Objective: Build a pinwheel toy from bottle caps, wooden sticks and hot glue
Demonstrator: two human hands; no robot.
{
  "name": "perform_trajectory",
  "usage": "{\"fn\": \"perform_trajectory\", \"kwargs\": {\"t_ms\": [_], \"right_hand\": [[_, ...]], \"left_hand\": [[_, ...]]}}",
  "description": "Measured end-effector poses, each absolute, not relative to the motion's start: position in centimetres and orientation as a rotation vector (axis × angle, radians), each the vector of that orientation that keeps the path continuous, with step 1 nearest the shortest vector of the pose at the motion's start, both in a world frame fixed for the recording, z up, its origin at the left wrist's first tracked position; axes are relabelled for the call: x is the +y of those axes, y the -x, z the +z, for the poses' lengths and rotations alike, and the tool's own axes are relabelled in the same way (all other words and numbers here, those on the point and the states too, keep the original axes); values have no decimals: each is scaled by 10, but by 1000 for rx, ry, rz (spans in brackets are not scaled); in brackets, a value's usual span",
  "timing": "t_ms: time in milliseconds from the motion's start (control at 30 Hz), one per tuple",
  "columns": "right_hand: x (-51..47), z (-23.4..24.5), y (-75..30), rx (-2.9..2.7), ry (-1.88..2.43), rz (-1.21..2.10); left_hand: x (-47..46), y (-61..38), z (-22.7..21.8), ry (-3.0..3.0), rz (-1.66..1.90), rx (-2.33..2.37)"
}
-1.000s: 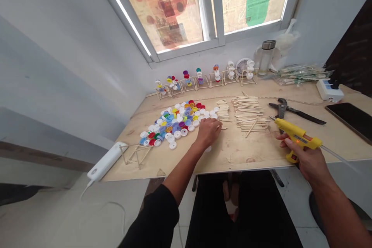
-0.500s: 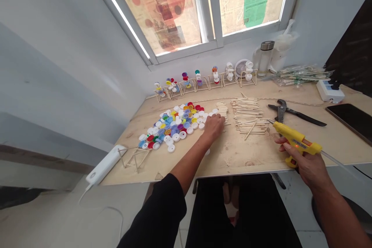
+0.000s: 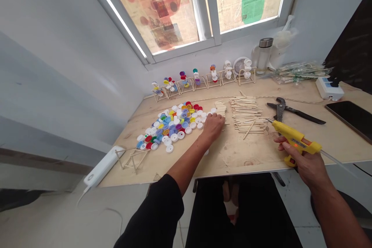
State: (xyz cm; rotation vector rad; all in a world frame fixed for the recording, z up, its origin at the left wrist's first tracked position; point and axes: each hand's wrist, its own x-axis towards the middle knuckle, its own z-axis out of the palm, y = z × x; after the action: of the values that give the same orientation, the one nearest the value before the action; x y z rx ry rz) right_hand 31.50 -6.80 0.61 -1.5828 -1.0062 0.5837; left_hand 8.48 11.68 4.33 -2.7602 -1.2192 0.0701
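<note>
My left hand (image 3: 214,126) reaches over the plywood tabletop (image 3: 232,155) to the small stack of short wooden sticks (image 3: 221,108), fingers curled down on it beside the heap of coloured bottle caps (image 3: 174,126). What its fingers hold is hidden. My right hand (image 3: 302,159) grips a yellow glue gun (image 3: 293,137) by the handle, nozzle pointing left toward the larger pile of sticks (image 3: 247,113). A small stick frame (image 3: 133,157) lies at the front left.
A row of stick-and-cap figures (image 3: 203,79) lines the back wall under the window. Pliers (image 3: 290,111), a dark phone (image 3: 350,116) and a power strip (image 3: 328,88) lie at the right. A white power bank (image 3: 100,167) sits at the left corner. A bottle (image 3: 264,56) and small fan (image 3: 240,66) stand behind.
My left hand has slid up and right from the edge of the caps onto the small stick stack. The right hand with the glue gun has barely shifted.
</note>
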Motion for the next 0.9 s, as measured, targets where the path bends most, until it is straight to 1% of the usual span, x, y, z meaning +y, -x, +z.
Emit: {"fn": "perform_trajectory", "kwargs": {"t_ms": [100, 267, 700, 900], "right_hand": [[-68, 6, -316, -939, 1621, 681], [-68, 7, -316, -930, 1616, 698], [-66, 8, -314, -928, 1636, 660], [-67, 12, -307, -895, 1631, 582]], "left_hand": [[115, -86, 45, 2762, 89, -1188], [114, -87, 48, 2747, 113, -1183], [111, -90, 53, 2765, 139, -1143], [111, -88, 54, 2777, 126, -1157]]}}
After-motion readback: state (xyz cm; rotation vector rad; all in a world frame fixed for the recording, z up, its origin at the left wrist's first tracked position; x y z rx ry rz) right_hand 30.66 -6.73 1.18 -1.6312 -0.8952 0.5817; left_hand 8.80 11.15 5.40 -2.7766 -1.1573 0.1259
